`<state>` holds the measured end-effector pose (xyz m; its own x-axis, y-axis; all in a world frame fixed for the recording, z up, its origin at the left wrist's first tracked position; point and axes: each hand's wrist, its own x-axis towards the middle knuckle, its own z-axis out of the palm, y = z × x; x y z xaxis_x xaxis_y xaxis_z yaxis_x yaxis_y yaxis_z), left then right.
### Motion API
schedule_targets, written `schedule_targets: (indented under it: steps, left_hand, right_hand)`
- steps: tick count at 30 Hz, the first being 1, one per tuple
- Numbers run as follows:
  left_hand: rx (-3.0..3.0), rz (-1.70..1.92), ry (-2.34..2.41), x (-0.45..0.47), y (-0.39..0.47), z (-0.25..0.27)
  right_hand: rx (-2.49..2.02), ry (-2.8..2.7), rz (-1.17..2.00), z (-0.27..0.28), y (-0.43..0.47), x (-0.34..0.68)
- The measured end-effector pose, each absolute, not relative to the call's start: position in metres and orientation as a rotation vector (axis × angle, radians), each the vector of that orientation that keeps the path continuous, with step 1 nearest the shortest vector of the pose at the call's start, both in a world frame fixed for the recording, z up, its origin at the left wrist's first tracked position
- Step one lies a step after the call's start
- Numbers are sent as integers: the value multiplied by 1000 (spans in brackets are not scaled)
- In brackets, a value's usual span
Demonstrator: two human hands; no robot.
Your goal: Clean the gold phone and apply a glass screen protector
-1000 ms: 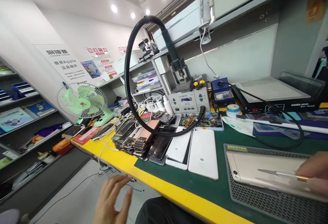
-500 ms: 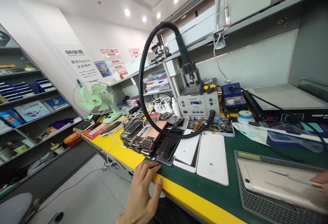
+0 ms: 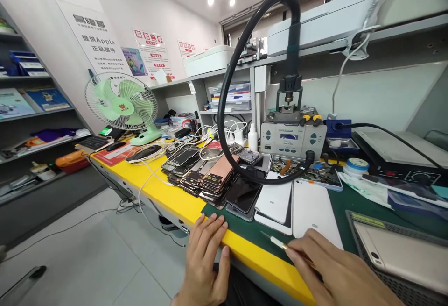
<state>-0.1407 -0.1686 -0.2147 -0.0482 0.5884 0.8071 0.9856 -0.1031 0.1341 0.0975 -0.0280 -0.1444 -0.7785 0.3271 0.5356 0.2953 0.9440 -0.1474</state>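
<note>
head cam: r hand [image 3: 331, 265] pinches thin tool [image 3: 279, 243] pen-style, prob for control; l hand [image 3: 206, 261] empty at bench edge [image 3: 250, 257].

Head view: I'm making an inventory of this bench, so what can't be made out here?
All in the head view:
- Thin-tipped tool: rear end, hidden by the right hand holding it.
- Rightmost white phone: lower end, partly covered by that hand.
- Gold phone: far end, cut off by the right edge.
- Display on the grey station: readout too small.
</note>
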Motion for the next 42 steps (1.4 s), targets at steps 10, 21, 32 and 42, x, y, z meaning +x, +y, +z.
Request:
schedule_targets:
  steps: [10,21,32,42]
  left_hand:
    - [-1693,-1100,-1655,-141,-165,-222]
    - [-1678,-1134,-1648,-139,-164,-221]
    - [-1672,-1120,-1663,-138,-164,-220]
    - [-1682,-1108,-1677,-139,-165,-219]
  right_hand:
    - [-349,-2619,-256,-146,-28,70]
    - [-301,-2573,-250,-140,-35,64]
    - [-282,-2566,-355,-144,-33,54]
    - [-219,-2611,-351,-133,-31,63]
